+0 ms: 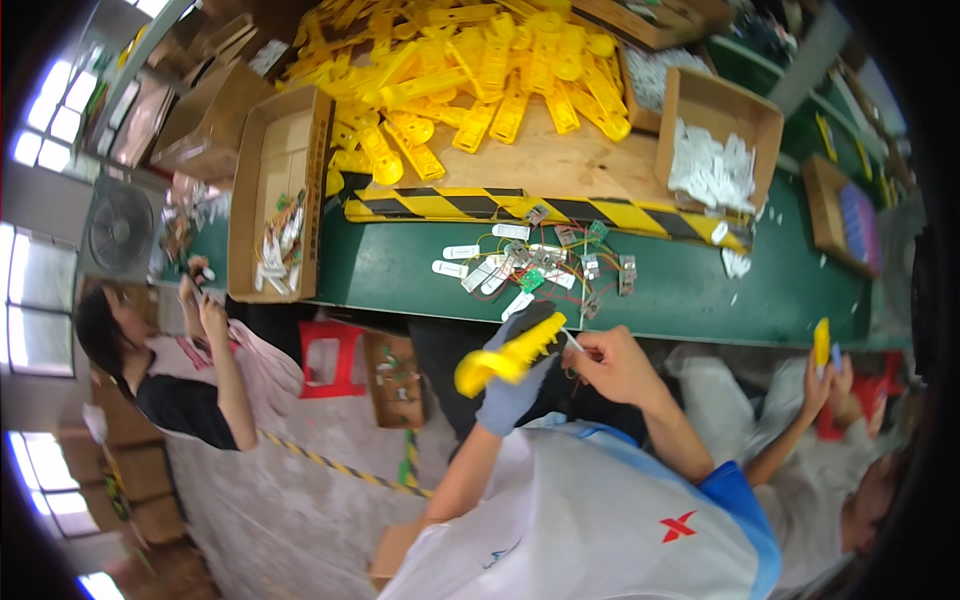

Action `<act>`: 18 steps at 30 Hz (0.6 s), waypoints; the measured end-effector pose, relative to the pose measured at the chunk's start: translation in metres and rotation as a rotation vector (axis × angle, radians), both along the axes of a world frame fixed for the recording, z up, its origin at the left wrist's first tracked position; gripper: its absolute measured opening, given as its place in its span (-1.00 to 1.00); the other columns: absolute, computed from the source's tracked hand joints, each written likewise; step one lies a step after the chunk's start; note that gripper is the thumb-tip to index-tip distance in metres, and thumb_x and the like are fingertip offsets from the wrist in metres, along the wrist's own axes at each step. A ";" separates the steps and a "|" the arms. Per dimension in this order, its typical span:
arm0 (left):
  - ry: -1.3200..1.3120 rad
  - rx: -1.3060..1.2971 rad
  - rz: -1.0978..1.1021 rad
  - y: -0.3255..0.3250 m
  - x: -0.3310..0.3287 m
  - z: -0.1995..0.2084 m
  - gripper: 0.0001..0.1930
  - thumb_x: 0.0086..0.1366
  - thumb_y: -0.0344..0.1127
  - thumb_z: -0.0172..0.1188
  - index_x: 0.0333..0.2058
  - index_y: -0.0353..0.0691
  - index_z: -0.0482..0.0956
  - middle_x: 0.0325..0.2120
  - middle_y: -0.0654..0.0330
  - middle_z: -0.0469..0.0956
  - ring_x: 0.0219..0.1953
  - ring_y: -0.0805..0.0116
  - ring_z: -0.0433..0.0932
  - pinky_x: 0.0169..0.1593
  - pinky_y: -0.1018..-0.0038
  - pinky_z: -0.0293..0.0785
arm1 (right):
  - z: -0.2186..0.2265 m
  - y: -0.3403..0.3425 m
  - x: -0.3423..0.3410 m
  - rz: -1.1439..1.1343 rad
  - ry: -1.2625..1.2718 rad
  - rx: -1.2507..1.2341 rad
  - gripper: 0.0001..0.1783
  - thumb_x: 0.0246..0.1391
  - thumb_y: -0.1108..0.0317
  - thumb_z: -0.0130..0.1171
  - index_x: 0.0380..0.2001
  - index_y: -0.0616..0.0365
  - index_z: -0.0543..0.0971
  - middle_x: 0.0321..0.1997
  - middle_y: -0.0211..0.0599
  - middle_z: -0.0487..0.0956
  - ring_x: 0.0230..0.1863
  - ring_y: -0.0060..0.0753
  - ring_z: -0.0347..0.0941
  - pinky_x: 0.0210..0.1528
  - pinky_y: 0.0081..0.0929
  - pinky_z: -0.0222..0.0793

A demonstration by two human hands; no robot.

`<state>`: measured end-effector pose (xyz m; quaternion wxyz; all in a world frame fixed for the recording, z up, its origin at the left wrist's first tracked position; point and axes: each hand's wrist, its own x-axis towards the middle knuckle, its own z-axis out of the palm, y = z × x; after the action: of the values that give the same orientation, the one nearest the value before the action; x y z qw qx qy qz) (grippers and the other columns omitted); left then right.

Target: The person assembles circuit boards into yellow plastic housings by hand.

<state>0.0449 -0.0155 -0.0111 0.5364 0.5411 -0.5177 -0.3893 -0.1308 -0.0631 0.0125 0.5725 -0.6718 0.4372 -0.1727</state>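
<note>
So the gloved left hand (512, 398) is wrapped around a yellow plastic part (512, 354), right over the person's lap at the near edge of the green table (385, 275). The bare right hand (618, 368) is just off at 3 o'clock, fingers closed on a thin white bit (573, 341), too small to make out. From the hands, wired circuit boards (532, 281) sit at 12, a big yellow pile (490, 60) farther up around 11:30, a box of white pieces (712, 170) at 1, and a long cardboard box (285, 135) at 10.
</note>
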 end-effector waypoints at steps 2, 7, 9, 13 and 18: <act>-0.125 -0.114 0.004 0.001 -0.004 -0.008 -0.54 0.02 -0.61 0.29 -0.03 -0.34 0.53 -0.03 0.01 0.53 0.01 0.15 0.53 0.07 0.41 0.43 | 0.008 0.001 -0.005 -0.027 0.024 0.028 -0.70 0.14 0.28 0.16 -0.56 0.27 0.61 -0.71 -0.31 0.54 -0.70 -0.58 0.44 -0.61 -0.55 0.28; -0.154 0.014 0.044 0.009 -0.023 -0.019 -0.61 0.09 -0.58 0.25 -0.05 -0.35 0.52 -0.04 0.02 0.52 -0.05 0.13 0.52 0.05 0.40 0.41 | -0.009 0.007 -0.029 -0.102 0.004 -0.144 -0.70 0.08 0.27 0.18 -0.63 0.24 0.57 -0.73 -0.27 0.55 -0.69 -0.39 0.51 -0.58 -0.43 0.34; -0.192 0.046 0.001 0.012 -0.025 -0.019 -0.64 0.15 -0.57 0.19 -0.03 -0.35 0.49 -0.05 0.04 0.52 -0.04 0.15 0.50 0.06 0.40 0.38 | -0.014 0.010 -0.032 -0.150 0.013 -0.239 -0.70 0.10 0.28 0.17 -0.62 0.23 0.57 -0.70 -0.28 0.57 -0.66 -0.39 0.53 -0.56 -0.42 0.36; -0.031 0.208 0.093 0.020 -0.014 -0.032 -0.68 0.31 -0.50 0.06 0.04 -0.34 0.42 -0.05 0.07 0.51 -0.01 0.22 0.46 0.09 0.42 0.34 | -0.017 0.019 -0.034 -0.233 -0.279 0.032 -0.66 0.10 0.36 0.16 -0.06 0.24 0.51 -0.60 -0.22 0.62 -0.58 -0.27 0.56 -0.46 -0.39 0.40; -0.302 0.172 -0.363 0.013 0.030 -0.046 -0.61 0.29 -0.46 0.12 0.08 -0.37 0.37 -0.04 0.06 0.50 -0.09 0.27 0.52 0.05 0.43 0.40 | -0.027 0.034 -0.036 -0.167 -0.207 0.091 -0.36 0.08 0.45 0.18 0.25 0.17 0.28 -0.54 -0.26 0.64 -0.53 -0.40 0.59 -0.45 -0.47 0.39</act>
<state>0.0745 -0.0028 -0.0574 0.3262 0.5348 -0.6457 -0.4367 -0.1664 -0.0286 -0.0140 0.6281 -0.5847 0.4378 -0.2681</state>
